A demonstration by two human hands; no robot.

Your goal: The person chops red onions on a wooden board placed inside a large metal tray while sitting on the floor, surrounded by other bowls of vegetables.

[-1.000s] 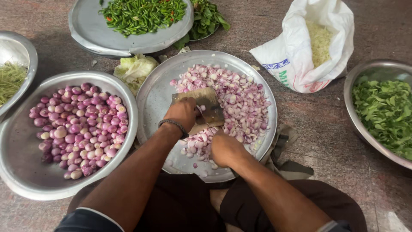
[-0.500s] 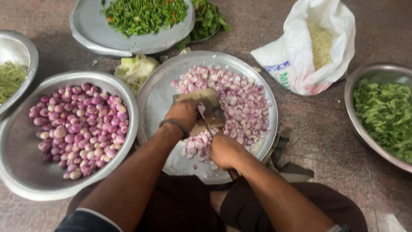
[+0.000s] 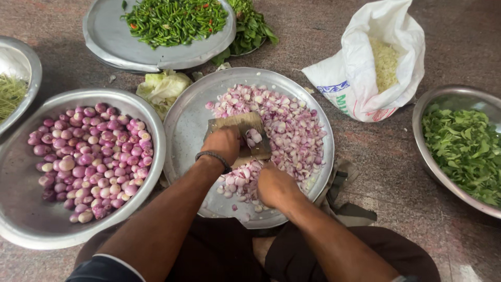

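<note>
The left hand (image 3: 225,142) rests on a small wooden block (image 3: 241,137) in the middle of the wide steel tray (image 3: 188,125), fingers curled narrow and pinning a peeled shallot (image 3: 254,138) against the wood. The right hand (image 3: 275,185), at about five o'clock from the block, is closed tight; I judge it is gripping a knife handle, but the blade itself is hidden from where I stand. Chopped shallot pieces (image 3: 292,125) heap from twelve round to four o'clock of the block, and more lie between the two hands. Whole peeled shallots (image 3: 88,156) fill the big bowl (image 3: 151,122) at nine o'clock. Green chillies (image 3: 172,18) sit on a tray at twelve, a white sack (image 3: 360,68) at two, leafy greens (image 3: 464,146) in a bowl at three. To cut well here, I'd say keep the left fingertips tucked back behind the knuckles, hold the shallot steady on the block, and clear cut pieces toward the heap so the wood stays free.
</note>
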